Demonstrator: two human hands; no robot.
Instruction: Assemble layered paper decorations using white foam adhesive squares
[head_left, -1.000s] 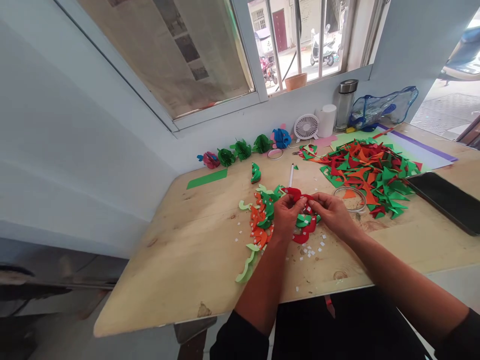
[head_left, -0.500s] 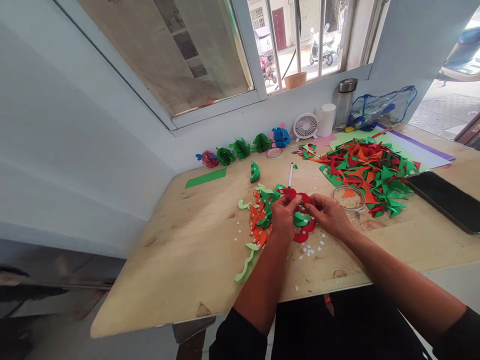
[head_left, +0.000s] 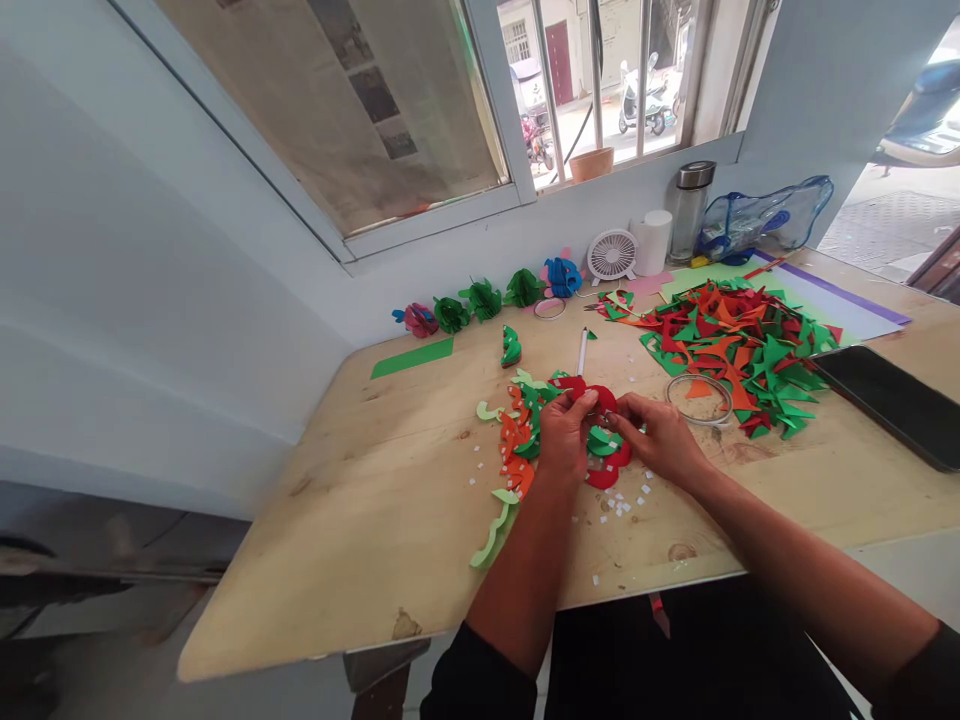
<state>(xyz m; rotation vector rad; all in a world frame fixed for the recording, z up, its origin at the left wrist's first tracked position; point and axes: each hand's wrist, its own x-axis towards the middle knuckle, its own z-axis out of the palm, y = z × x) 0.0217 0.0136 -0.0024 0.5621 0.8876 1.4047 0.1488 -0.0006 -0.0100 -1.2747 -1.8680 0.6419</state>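
Observation:
Between thumb and fingers my left hand [head_left: 566,430] pinches a curved red paper piece [head_left: 602,398]. My right hand [head_left: 656,432] is closed at the right end of the same piece, its fingertips together on something too small to make out. Under and around the hands lie green paper pieces [head_left: 604,441] and another red paper shape [head_left: 604,476]. Orange paper pieces [head_left: 514,445] with small white squares on them are left of my left hand. Loose white squares [head_left: 619,506] are scattered below the hands. A pale green wavy strip [head_left: 495,532] lies beside my left forearm.
A heap of red, orange and green scraps [head_left: 739,345] lies to the right, with a tape roll [head_left: 699,398] and a phone [head_left: 892,400] near it. Paper flowers [head_left: 481,298], a small fan [head_left: 612,256] and a bottle [head_left: 690,212] stand along the wall. A white pen [head_left: 582,352] is behind the hands.
My right fingertips have shifted slightly left and down along the red piece, closer to my left hand. The left hand still grips the piece and has barely moved.

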